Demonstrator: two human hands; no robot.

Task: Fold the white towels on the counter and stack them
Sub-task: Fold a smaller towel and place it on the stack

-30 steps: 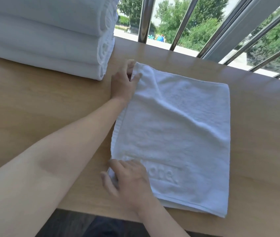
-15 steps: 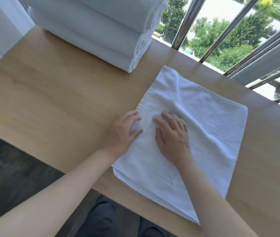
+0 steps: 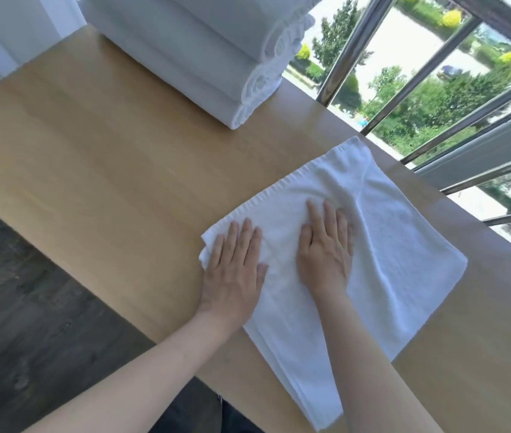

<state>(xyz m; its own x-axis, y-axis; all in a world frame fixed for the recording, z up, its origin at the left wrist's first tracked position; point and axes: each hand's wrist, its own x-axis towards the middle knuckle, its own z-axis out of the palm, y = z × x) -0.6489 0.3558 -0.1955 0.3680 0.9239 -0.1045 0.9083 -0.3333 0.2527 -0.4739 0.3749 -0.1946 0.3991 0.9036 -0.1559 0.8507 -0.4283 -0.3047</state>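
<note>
1. Daylight comes through a window behind slanted metal railing bars point(image 3: 344, 48), with green trees point(image 3: 435, 98) and a pale road outside
2. Beneath the window runs a light wooden counter point(image 3: 91, 170); dark wood-grain floor point(image 3: 13, 307) shows beyond its near edge
3. At the far end of the counter sits a stack of folded white towels point(image 3: 191, 48), thick and piled one on another, their rolled ends turned towards the window
4. Closer to the person lies a single white towel point(image 3: 404, 264), folded flat and set at an angle to the counter's edge, with bare wood between it and the stack; several layers show along its near left side, and soft creases run across its upper half
5. The person's left hand point(image 3: 235, 273) lies palm down on the towel's left corner, fingers straight and close together, pressing the cloth; the heel of the hand sits at the towel's edge
6. The right hand point(image 3: 326, 251) lies flat just beside it, nearer the middle of the towel, fingers straight and slightly spread, pressing down and gripping nothing
7. Both forearms are bare and reach in from the bottom of the view, above a strip of dark trousers point(image 3: 198, 410)
</note>
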